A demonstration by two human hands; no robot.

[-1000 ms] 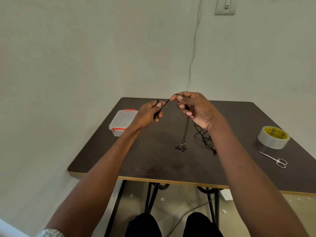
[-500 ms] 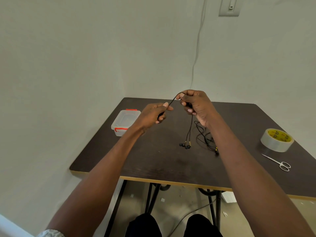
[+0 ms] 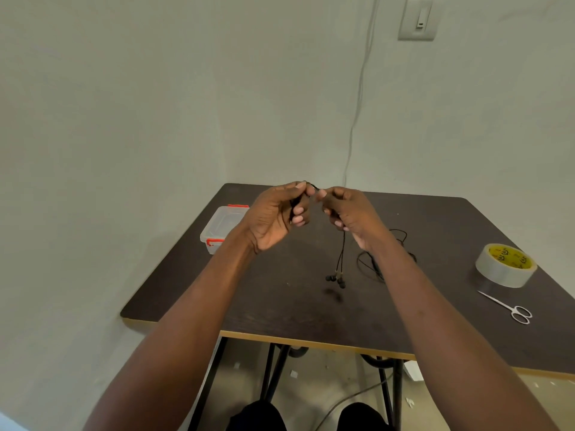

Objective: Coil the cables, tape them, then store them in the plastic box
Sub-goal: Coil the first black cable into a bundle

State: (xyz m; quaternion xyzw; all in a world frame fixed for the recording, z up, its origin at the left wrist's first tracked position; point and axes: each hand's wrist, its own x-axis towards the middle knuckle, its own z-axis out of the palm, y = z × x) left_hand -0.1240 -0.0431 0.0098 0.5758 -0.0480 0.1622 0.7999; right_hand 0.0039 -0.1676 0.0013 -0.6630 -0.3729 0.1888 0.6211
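Note:
Both hands are raised above the dark table (image 3: 280,309), close together. My left hand (image 3: 275,217) and my right hand (image 3: 350,214) each pinch a thin black earphone cable (image 3: 341,253). A short stretch of it bridges the two thumbs. Two strands hang down from my right hand and end in earbuds (image 3: 336,279) just above the table. More of the cable lies in loose loops (image 3: 370,264) on the table behind my right forearm. A clear plastic box (image 3: 221,226) with red clips, lid on, stands at the table's left side.
A roll of tape (image 3: 505,265) with a yellow core sits at the right edge of the table, small scissors (image 3: 510,307) in front of it. Walls meet behind the table. A thin wire runs down the wall from a switch plate (image 3: 418,17).
My left hand has moved up and right toward my right hand, so the span of cable between them is much shorter. The dangling earbuds stay below my right hand.

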